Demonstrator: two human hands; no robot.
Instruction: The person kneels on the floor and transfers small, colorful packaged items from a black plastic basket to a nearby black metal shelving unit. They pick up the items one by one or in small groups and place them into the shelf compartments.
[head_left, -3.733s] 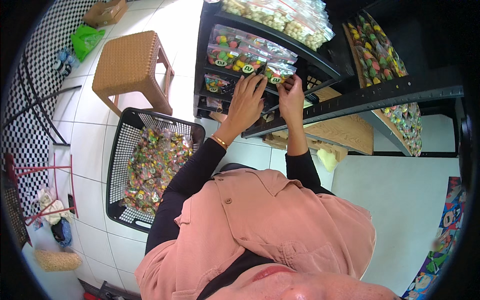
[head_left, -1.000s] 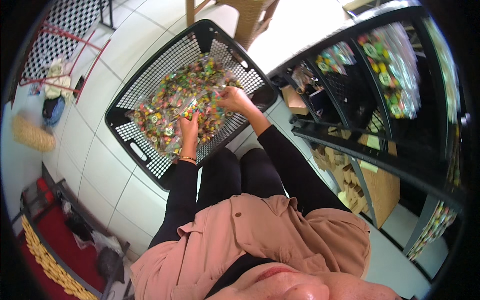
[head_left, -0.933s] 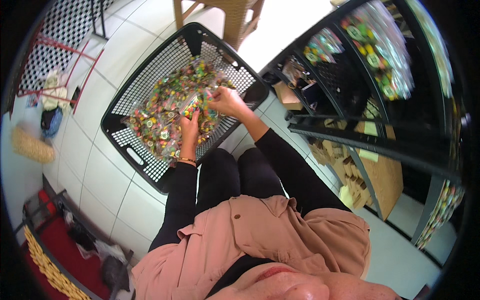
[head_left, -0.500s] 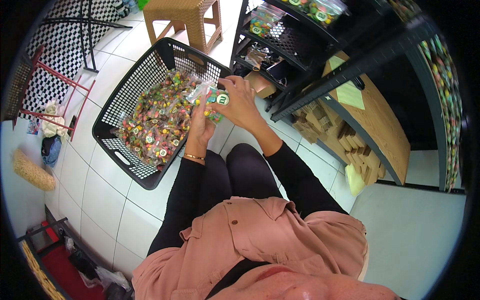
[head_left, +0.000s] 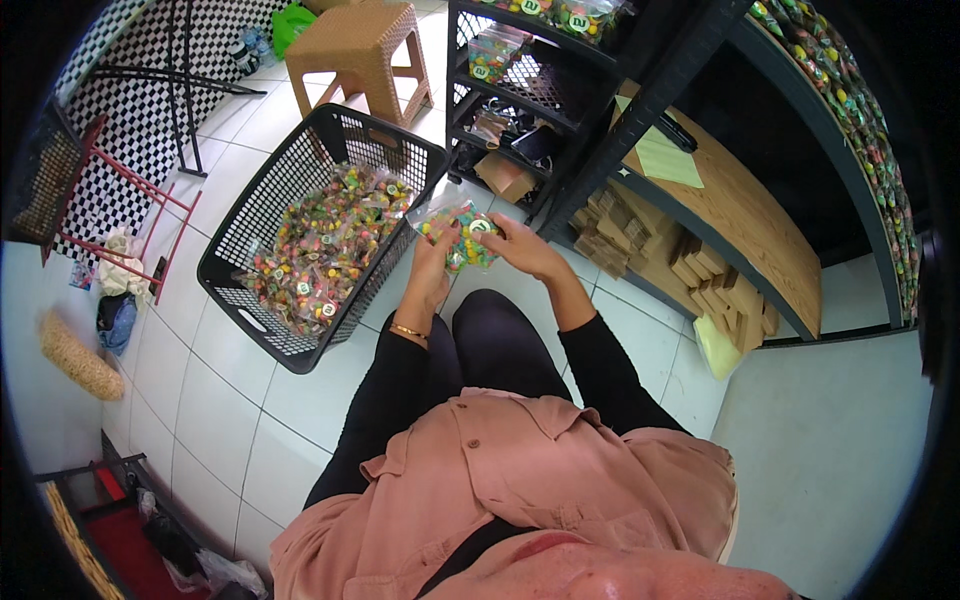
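Between my two hands is a clear plastic bag of colourful candies (head_left: 464, 248) with a round white label on its front. My left hand (head_left: 430, 262) grips the bag's left side, and my right hand (head_left: 528, 250) holds its right side near the label. Left of them, a black perforated plastic basket (head_left: 330, 352) stands on the floor. A heap of similar small candy bags (head_left: 335, 240) lies inside it. The bag in my hands is held just right of the basket's near right rim, above my knees.
A brown woven-pattern stool (head_left: 350, 50) stands behind the basket. To the right are a black shelf rack (head_left: 520, 90) with more candy bags and a wooden shelf (head_left: 740, 210) over stacked wooden pieces (head_left: 715, 285). A red-framed chair (head_left: 130, 180) is at the left, on white floor tiles.
Both hands have moved with the candy bag rightward and down, away from over the basket's edge. My right hand has shifted to the bag's right side. The view has turned slightly.
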